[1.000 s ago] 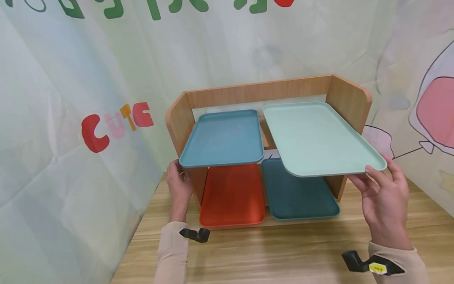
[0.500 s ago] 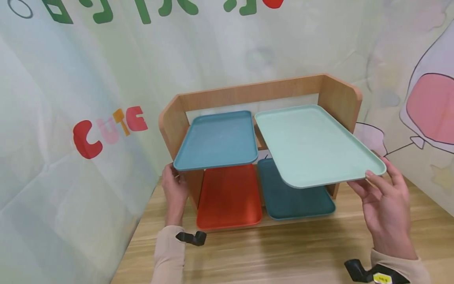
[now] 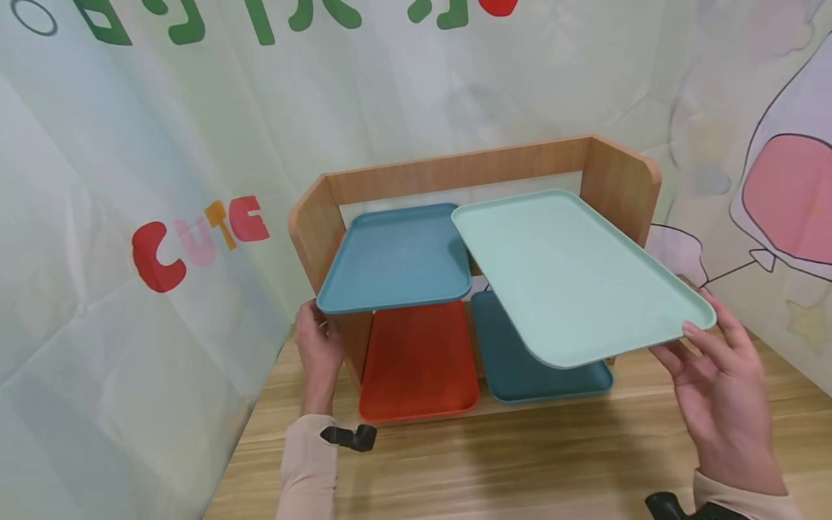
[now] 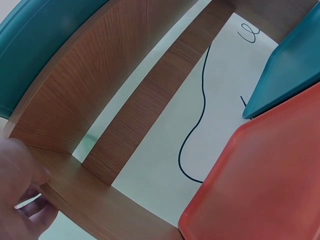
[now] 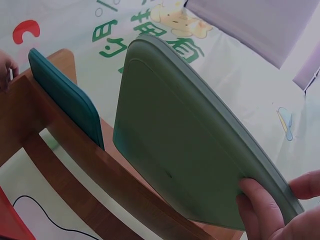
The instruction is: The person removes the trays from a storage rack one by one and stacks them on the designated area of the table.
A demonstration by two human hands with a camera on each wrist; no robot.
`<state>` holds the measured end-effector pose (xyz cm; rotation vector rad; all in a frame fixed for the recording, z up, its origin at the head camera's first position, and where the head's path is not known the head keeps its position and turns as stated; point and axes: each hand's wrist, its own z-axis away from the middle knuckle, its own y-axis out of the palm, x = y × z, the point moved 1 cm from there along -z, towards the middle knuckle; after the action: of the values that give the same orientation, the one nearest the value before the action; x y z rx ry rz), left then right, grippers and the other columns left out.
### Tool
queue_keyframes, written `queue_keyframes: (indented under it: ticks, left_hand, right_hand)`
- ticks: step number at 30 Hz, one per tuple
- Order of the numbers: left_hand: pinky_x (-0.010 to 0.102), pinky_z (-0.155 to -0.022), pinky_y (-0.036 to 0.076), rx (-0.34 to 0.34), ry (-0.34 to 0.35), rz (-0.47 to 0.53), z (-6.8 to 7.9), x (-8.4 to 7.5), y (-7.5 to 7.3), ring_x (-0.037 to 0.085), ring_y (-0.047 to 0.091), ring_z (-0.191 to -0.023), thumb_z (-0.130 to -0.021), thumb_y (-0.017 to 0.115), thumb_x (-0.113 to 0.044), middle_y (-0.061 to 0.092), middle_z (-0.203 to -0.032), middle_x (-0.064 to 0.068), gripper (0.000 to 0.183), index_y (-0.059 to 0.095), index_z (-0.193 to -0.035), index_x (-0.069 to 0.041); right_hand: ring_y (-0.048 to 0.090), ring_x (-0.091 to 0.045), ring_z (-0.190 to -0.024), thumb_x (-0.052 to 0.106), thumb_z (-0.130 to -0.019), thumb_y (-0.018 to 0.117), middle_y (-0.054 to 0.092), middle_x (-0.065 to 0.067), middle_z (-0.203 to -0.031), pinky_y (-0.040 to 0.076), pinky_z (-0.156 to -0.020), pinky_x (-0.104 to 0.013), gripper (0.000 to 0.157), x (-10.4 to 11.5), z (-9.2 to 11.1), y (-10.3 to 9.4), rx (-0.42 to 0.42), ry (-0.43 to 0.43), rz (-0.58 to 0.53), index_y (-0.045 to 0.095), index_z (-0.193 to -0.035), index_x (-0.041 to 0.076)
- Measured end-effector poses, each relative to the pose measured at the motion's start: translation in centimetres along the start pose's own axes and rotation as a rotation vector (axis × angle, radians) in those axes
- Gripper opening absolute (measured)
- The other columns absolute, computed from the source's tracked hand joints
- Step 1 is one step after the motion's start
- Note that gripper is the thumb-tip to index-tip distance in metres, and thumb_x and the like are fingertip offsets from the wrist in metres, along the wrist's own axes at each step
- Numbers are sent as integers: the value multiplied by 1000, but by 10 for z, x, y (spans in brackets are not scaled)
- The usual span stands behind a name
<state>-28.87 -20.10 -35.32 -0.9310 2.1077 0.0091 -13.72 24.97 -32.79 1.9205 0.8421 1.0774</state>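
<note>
My right hand (image 3: 724, 390) pinches the near right corner of a mint-green tray (image 3: 578, 274), thumb on top and fingers beneath. The tray slants above the right half of a two-tier wooden shelf (image 3: 455, 165); its underside (image 5: 175, 135) shows in the right wrist view, raised off the upper tier. At the shelf's left side, my left hand (image 3: 320, 354) grips the edge of the side panel (image 4: 115, 210). Beside the mint tray, a blue tray (image 3: 399, 260) lies on the upper left tier. Below are a red tray (image 3: 419, 368) and a dark teal tray (image 3: 520, 361), the latter partly hidden.
The shelf stands on a wood-grain table (image 3: 494, 469). Printed cloth walls (image 3: 195, 144) rise close behind it and at both sides. A black wrist mount (image 3: 351, 437) sits on my left sleeve.
The mint tray has come nearer and turned, its near edge lower and its far left corner shifted over the blue tray's edge. My left hand stays on the shelf; the view shifted slightly.
</note>
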Motion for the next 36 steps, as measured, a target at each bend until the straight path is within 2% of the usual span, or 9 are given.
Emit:
queue_keyframes:
  ticks: [5, 10, 17, 23, 30, 36]
  left_hand:
    - [48, -86, 53, 17, -20, -2, 0, 0, -1, 37, 59, -101, -91, 49, 7, 54, -107, 25, 24, 51, -115, 6]
    - [48, -87, 53, 37, -37, -8, -1, 2, -2, 37, 58, -102, -93, 49, 6, 54, -108, 25, 24, 50, -117, 5]
    - [47, -89, 52, 54, -57, -13, -1, 3, -3, 35, 57, -104, -94, 49, 5, 53, -111, 23, 26, 49, -119, 4]
    - [48, -89, 52, 51, -45, -14, -3, 1, -2, 36, 58, -104, -94, 49, 5, 53, -111, 23, 24, 49, -118, 4]
    - [47, -86, 53, 44, -33, -30, -4, -2, -1, 36, 59, -102, -93, 50, 5, 54, -109, 23, 24, 50, -117, 4]
    - [47, -83, 54, 20, 6, -35, -2, -2, -4, 38, 61, -97, -92, 50, 7, 54, -105, 26, 22, 51, -114, 6]
  right_hand:
    - [65, -36, -97, -14, -95, 33, 52, -12, -134, 56, -80, -44, 46, 1, 1, -5, 15, 36, -23, 46, -136, 1]
    - [65, -33, -97, -13, -95, 32, 51, -9, -132, 56, -80, -44, 47, 3, 1, -12, 18, 56, -16, 45, -137, 5]
    - [63, -32, -98, -10, -97, 25, 52, -13, -129, 56, -84, -40, 48, 6, 1, -17, 107, 114, -18, 40, -141, 6]
    - [60, -30, -108, -6, -99, 17, 51, -16, -132, 54, -88, -40, 51, 10, 1, -17, 213, 196, -115, 34, -145, 7]
    - [58, -32, -116, -4, -100, 11, 50, -19, -135, 53, -89, -42, 52, 13, 1, -15, 261, 277, -210, 34, -145, 4]
    - [56, -34, -118, -1, -99, 5, 49, -20, -136, 51, -92, -45, 54, 10, 2, -12, 318, 338, -262, 30, -147, 3]
